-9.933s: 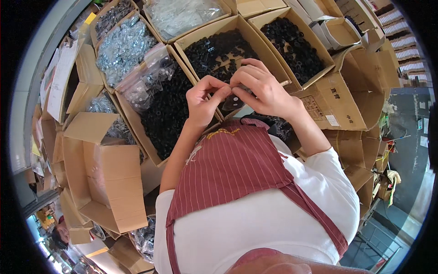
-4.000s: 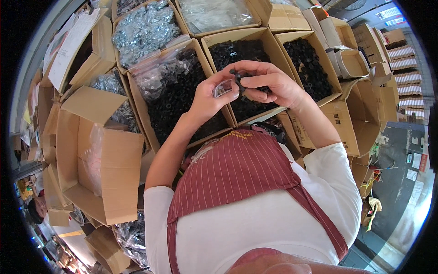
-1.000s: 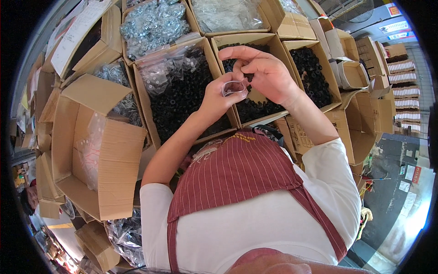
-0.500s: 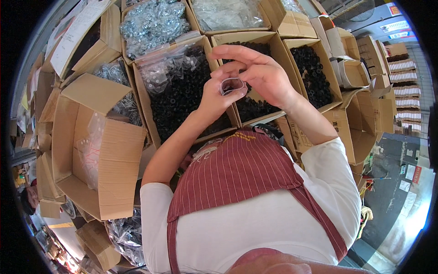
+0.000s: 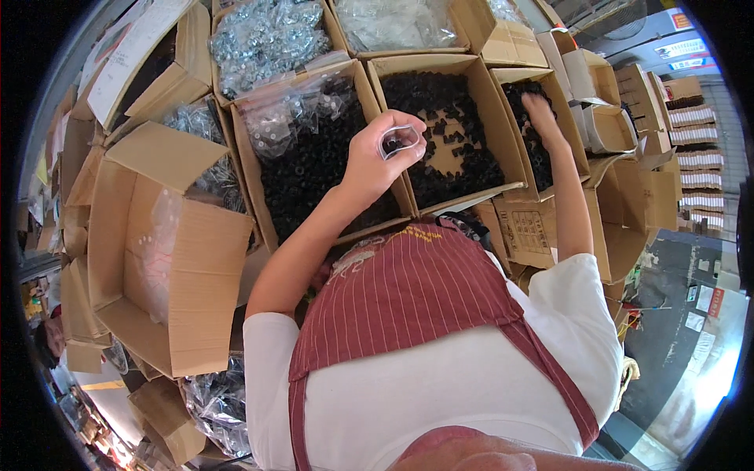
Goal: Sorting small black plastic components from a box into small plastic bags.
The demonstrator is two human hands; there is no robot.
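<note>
My left hand (image 5: 369, 159) is closed around a small clear plastic bag (image 5: 386, 140), its mouth held round and gaping upward. Something dark shows inside the bag, too small to name. Over at the right, my right hand (image 5: 540, 118) reaches down into a narrow cardboard box of small black parts (image 5: 532, 165); its fingertips are hidden among them. Below and beside the bag, the middle box holds black blocky pieces (image 5: 475, 166), with bare cardboard showing at its centre. To the left of that is a box of black ring-shaped parts (image 5: 302, 184).
Shiny metal hardware (image 5: 267, 47) fills a box at the back left, and clear plastic bags (image 5: 393, 23) lie in one behind the middle. An open carton (image 5: 206, 286) stands close on my left. Smaller open boxes (image 5: 609, 125) sit beyond the right-hand box.
My right hand has left the bag's mouth and moved right, down into the right-hand box. My left hand stays in place with the bag.
</note>
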